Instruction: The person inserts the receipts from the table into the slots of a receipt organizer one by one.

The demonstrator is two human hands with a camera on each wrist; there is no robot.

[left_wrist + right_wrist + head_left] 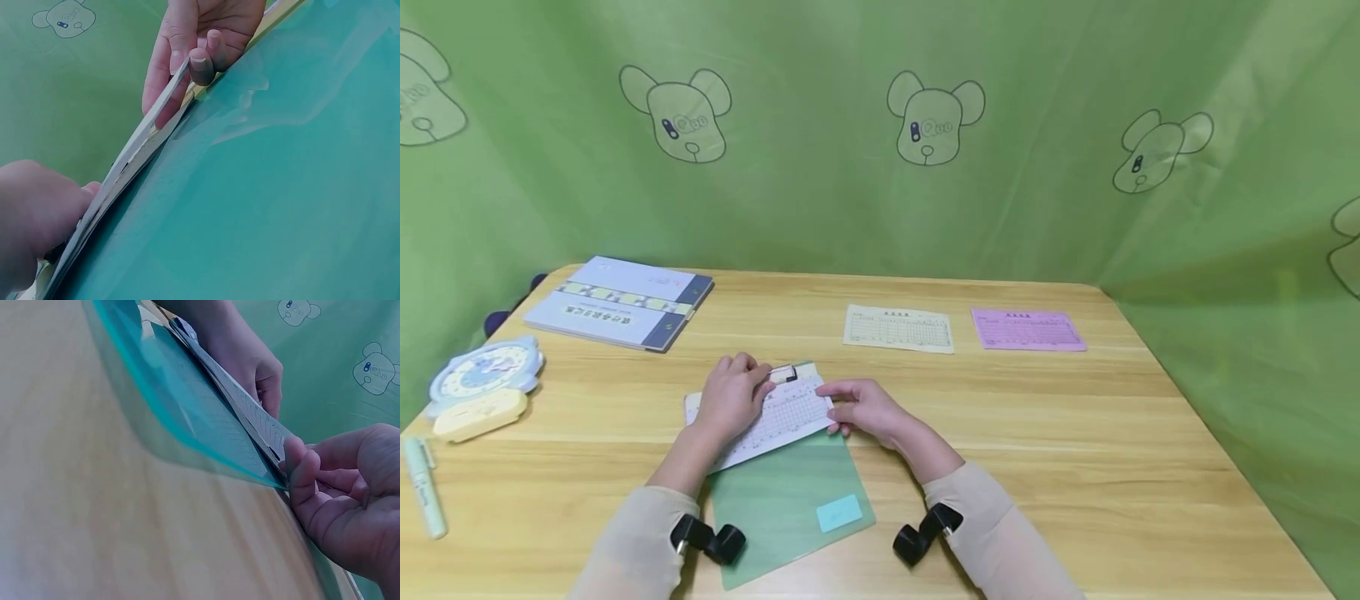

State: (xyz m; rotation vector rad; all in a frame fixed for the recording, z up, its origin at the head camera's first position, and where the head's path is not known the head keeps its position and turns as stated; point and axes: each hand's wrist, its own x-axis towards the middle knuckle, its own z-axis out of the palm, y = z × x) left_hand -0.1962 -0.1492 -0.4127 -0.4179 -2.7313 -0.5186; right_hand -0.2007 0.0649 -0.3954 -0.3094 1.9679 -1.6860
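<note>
A translucent green clipboard (790,492) lies at an angle on the table, a light blue label (839,512) near its lower edge. White printed forms (786,421) lie across its upper part, slanting beyond its left side. My left hand (733,396) is at the clip (784,374), with bent fingers and thumb gripping its left end. The right hand (861,408) pinches the right edge of the forms between thumb and fingers. In the left wrist view, the top form (147,131) is lifted apart from the paper below, with fingers of the right hand (200,44) around its corner.
Behind the clipboard lie a white form (898,328) and a pink form (1028,330). A blue-grey notebook (617,302) is at the back left. Along the left edge are a blue clock-faced item (486,372), a cream case (480,415) and a mint marker (425,487). Green curtain (820,192) surrounds the table.
</note>
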